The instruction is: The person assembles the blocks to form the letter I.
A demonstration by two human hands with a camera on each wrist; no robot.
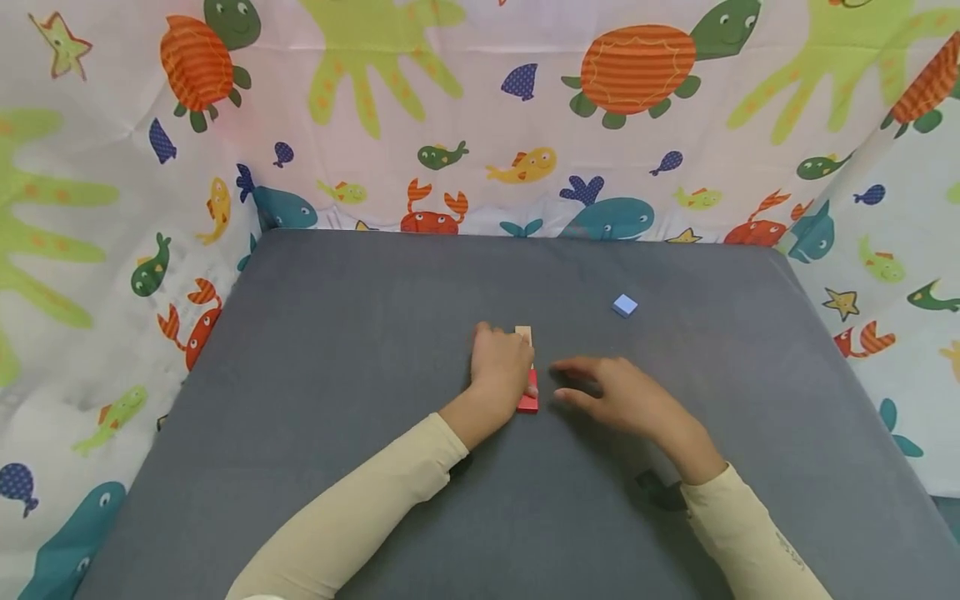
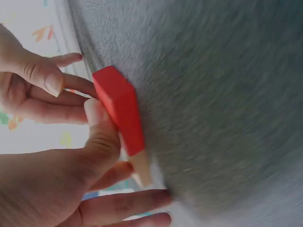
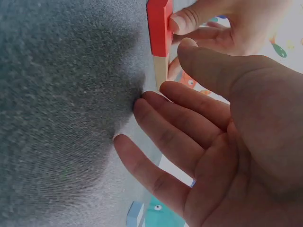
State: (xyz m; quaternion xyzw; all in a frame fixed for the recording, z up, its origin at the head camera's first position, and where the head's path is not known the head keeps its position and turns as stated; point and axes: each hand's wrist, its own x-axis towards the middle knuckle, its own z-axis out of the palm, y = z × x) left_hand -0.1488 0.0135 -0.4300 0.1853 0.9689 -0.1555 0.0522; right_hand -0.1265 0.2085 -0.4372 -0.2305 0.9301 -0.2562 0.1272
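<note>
A red wooden block (image 1: pixel 528 404) lies on the grey table, end to end with a plain wood block (image 1: pixel 523 332). My left hand (image 1: pixel 498 362) reaches over both from the left. Its thumb (image 2: pixel 97 113) presses the red block (image 2: pixel 118 97), with the fingers bent around the row toward the plain block (image 2: pixel 141 168); their contact is partly hidden. Just to the right, my right hand (image 1: pixel 626 396) hovers apart from the blocks, thumb and fingers spread and relaxed. In the right wrist view its palm (image 3: pixel 213 142) holds nothing.
A small light blue block (image 1: pixel 625 306) sits farther back on the right, also seen at the bottom of the right wrist view. Behind and beside the grey table (image 1: pixel 375 292) hangs a white curtain (image 1: pixel 480 117) printed with sea animals.
</note>
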